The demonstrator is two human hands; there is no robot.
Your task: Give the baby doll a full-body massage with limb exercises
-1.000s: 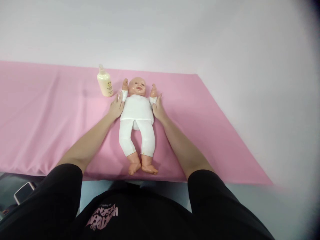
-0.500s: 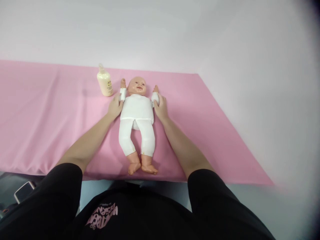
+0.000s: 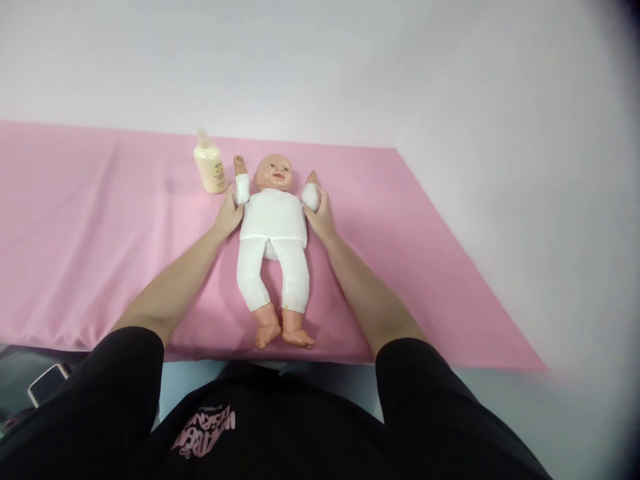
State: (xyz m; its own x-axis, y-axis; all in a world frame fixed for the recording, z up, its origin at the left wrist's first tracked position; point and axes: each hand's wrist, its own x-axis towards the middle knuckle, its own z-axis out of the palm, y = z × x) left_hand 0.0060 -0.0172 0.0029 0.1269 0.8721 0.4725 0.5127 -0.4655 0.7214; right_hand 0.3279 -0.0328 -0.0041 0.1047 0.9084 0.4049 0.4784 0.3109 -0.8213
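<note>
A baby doll with a white cloth body lies face up, its head away from me and its bare feet near the front edge. Both its arms point up beside the head. My left hand is closed around the white upper part of the doll's arm on the left. On the other side, my right hand grips the doll's other arm in the same way, thumb against the shoulder side. Parts of my fingers are hidden behind the doll's arms.
A pale yellow pump bottle stands left of the doll's head, close to my left hand. Pink cloth covers the table, which meets a white wall at the back. A phone-like device lies below at the lower left.
The doll's arm in my left hand has swung a little outward to the left, away from the head. My right hand has shifted slightly on the other arm.
</note>
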